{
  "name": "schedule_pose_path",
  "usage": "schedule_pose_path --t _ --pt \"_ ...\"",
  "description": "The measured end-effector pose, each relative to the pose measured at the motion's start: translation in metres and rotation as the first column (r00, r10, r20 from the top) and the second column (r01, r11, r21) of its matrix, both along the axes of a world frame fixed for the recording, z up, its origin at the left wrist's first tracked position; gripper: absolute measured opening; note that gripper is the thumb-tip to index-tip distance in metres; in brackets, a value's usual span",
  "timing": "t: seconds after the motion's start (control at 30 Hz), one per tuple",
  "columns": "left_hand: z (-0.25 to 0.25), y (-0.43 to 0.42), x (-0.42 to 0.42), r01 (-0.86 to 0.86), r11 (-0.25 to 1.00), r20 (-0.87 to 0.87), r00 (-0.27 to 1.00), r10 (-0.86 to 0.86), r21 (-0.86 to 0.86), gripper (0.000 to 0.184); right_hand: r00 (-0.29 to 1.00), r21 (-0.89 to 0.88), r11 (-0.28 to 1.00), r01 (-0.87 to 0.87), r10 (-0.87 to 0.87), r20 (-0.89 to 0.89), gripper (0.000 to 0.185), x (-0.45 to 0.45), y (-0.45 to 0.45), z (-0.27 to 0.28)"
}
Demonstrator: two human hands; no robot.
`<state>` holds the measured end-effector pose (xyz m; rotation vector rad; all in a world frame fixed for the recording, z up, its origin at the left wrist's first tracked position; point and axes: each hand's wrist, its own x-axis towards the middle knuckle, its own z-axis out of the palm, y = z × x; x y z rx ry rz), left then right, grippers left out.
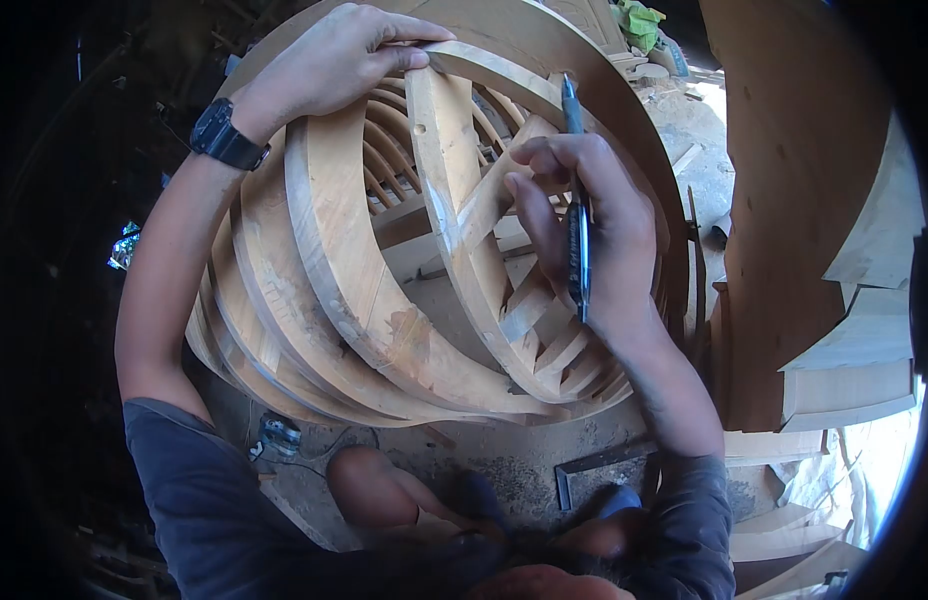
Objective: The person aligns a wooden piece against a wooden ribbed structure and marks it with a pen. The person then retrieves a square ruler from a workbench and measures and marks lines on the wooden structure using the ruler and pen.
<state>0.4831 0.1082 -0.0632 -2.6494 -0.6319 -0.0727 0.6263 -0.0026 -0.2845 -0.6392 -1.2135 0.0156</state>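
A large wooden frame of curved ribs (349,300) fills the middle of the head view. My left hand (349,60), below a black wristwatch (224,135), pinches the end of a thin curved wooden strip (499,75) at the top of the frame. In my right hand (594,210) is a dark pen (578,230), held upright between fingers and thumb. The pen's upper end is near the strip's right part. Whether the pen touches the wood I cannot tell. Slatted wooden curves show through the gaps between the ribs.
Tall brown curved panels (799,200) stand at the right. A dark metal square (604,465) lies on the floor near my feet. At the lower left is a clear plastic object (279,435) beside a cord. A green bag (639,25) sits at the top right.
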Motion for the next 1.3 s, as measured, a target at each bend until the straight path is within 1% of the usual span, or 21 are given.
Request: schedule_pose_path --t 0.03,0.07,0.2,0.27,0.3,0.37,0.4,0.47,0.5,0.57,0.63,0.67,0.73,0.87,0.97,1.03,1.1,1.13,1.17,1.27,1.3 --pt "0.0 -0.003 0.002 -0.054 0.999 -0.006 0.999 0.054 -0.007 0.033 0.999 -0.001 1.0 0.001 -0.001 0.043 0.022 -0.004 0.011 0.009" --pt "0.0 -0.006 0.004 -0.108 0.994 -0.011 0.994 0.108 -0.015 0.033 0.997 -0.1 0.995 -0.007 0.015 0.072 0.019 -0.005 0.011 0.019" --pt "0.0 -0.006 0.004 -0.074 0.996 0.023 0.997 0.076 -0.046 0.032 0.994 -0.048 0.999 -0.023 0.028 0.11 0.02 -0.012 0.027 0.034" --pt "0.001 -0.017 0.011 -0.203 0.979 -0.039 0.978 0.204 0.02 0.032 0.99 -0.041 0.999 -0.02 0.026 0.138 0.02 -0.012 0.029 0.035" --pt "0.0 -0.011 0.007 -0.202 0.979 -0.041 0.978 0.203 0.017 0.032 0.986 -0.034 0.999 -0.015 0.02 0.165 0.019 -0.012 0.029 0.035" --pt "-0.002 0.005 -0.002 0.009 0.999 0.002 1.0 -0.009 0.036 0.032 0.987 -0.022 0.999 0.024 -0.021 0.158 0.018 -0.011 0.027 0.031" --pt "-0.002 0.001 0.0 0.01 0.999 0.001 1.0 -0.01 0.035 0.032 0.987 -0.006 0.998 0.06 -0.058 0.152 0.017 -0.011 0.026 0.029" --pt "-0.001 -0.007 0.004 -0.12 0.993 0.0 0.993 0.12 -0.003 0.032 0.992 -0.048 0.997 0.053 -0.047 0.116 0.017 -0.009 0.015 0.025" --pt "-0.001 -0.005 0.003 -0.119 0.993 0.003 0.993 0.119 -0.003 0.032 0.996 -0.09 0.995 0.043 -0.036 0.081 0.017 -0.007 0.011 0.022" --pt "-0.002 0.001 0.0 -0.055 0.998 0.011 0.998 0.055 -0.007 0.032 0.996 -0.079 0.995 0.06 -0.055 0.065 0.018 -0.007 0.01 0.015" --pt "-0.003 0.005 -0.002 -0.026 1.0 0.013 1.0 0.026 -0.012 0.032 0.998 -0.069 0.997 -0.021 0.016 -0.063 0.02 -0.008 0.01 0.01" --pt "-0.003 0.007 -0.003 0.003 1.0 0.018 1.0 -0.003 -0.012 0.032 0.998 -0.07 0.997 -0.021 0.016 -0.065 0.02 -0.008 0.009 0.008" --pt "-0.002 0.003 -0.001 -0.01 1.0 0.015 1.0 0.011 -0.025 0.031 0.999 -0.092 0.995 0.049 -0.051 -0.019 0.021 -0.008 0.007 0.005" --pt "-0.001 0.0 0.001 -0.048 0.999 0.002 0.999 0.048 -0.014 0.032 0.999 -0.071 0.997 0.03 -0.031 -0.017 0.021 -0.008 0.01 0.002" --pt "-0.003 0.001 0.002 -0.069 0.998 0.026 0.997 0.069 -0.013 0.032 0.999 -0.104 0.994 0.03 -0.032 -0.019 0.022 -0.007 0.009 0.006" --pt "-0.003 0.002 0.002 -0.062 0.998 0.029 0.998 0.062 -0.013 0.032 0.999 -0.073 0.997 -0.007 0.004 -0.046 0.022 -0.007 0.009 0.009" --pt "-0.003 -0.001 0.003 -0.057 0.998 0.032 0.998 0.057 -0.011 0.032 0.999 -0.056 0.998 0.001 -0.004 -0.053 0.022 -0.007 0.014 0.008" --pt "-0.003 -0.004 0.004 -0.087 0.996 0.029 0.996 0.087 -0.013 0.032 0.998 -0.041 0.999 0.009 -0.011 -0.059 0.022 -0.007 0.017 0.009" --pt "-0.003 -0.006 0.005 -0.118 0.993 0.027 0.993 0.118 -0.015 0.032 0.998 -0.037 0.999 0.009 -0.011 -0.055 0.022 -0.006 0.019 0.013" --pt "-0.001 -0.004 0.005 -0.096 0.995 0.016 0.995 0.096 -0.032 0.032 0.998 -0.004 1.0 -0.029 0.029 -0.06 0.02 -0.006 0.027 0.033" --pt "-0.001 -0.004 0.005 -0.094 0.995 0.017 0.995 0.095 -0.031 0.032 1.0 -0.025 1.0 -0.01 0.01 0.006 0.02 -0.006 0.031 0.039"
